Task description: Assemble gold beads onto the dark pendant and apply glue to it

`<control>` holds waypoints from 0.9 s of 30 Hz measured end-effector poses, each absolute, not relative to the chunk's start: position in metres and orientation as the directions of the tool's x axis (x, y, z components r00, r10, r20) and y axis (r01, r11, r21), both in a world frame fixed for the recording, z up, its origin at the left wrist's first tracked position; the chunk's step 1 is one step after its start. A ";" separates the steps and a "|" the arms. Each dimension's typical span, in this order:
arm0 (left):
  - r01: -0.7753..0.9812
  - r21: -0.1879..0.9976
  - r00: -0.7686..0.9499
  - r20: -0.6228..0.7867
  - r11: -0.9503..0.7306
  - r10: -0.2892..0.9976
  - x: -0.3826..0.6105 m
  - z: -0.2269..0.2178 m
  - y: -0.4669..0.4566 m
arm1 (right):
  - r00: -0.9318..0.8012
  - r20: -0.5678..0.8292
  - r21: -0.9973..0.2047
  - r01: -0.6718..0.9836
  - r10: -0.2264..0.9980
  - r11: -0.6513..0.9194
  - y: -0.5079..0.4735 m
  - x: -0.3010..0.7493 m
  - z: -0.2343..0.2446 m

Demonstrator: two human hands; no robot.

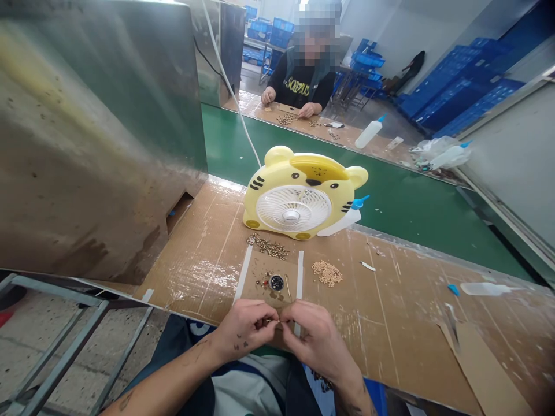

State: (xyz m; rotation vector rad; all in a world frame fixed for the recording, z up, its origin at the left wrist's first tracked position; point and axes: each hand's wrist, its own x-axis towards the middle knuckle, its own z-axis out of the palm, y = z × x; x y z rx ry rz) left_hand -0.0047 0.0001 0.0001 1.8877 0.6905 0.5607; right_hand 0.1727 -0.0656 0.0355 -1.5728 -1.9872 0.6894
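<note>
My left hand (248, 328) and my right hand (315, 334) meet at the near edge of the cardboard-covered table. Thumb and forefinger are pinched together on each, with a tiny piece between the fingertips, too small and covered to name. Just beyond them stands a small round dish (276, 282) with dark contents. A thin stick (287, 285) lies to its right. Farther back is a pile of small metallic parts (271, 248), and a pile of small tan pieces (327, 273) sits to the right.
A yellow animal-shaped fan (291, 214) stands behind the piles, a white bottle (342, 222) leaning beside it. Metal housing (99, 138) blocks the left. Scissors (451, 323) and another bottle (488, 289) lie right. Across the green belt (403, 190), a person (299, 81) handles small parts.
</note>
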 end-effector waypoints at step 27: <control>-0.030 0.921 0.562 -0.305 0.388 0.768 -0.003 -0.025 0.015 | -0.210 0.025 -0.613 0.769 0.977 0.180 -0.025 0.195 0.032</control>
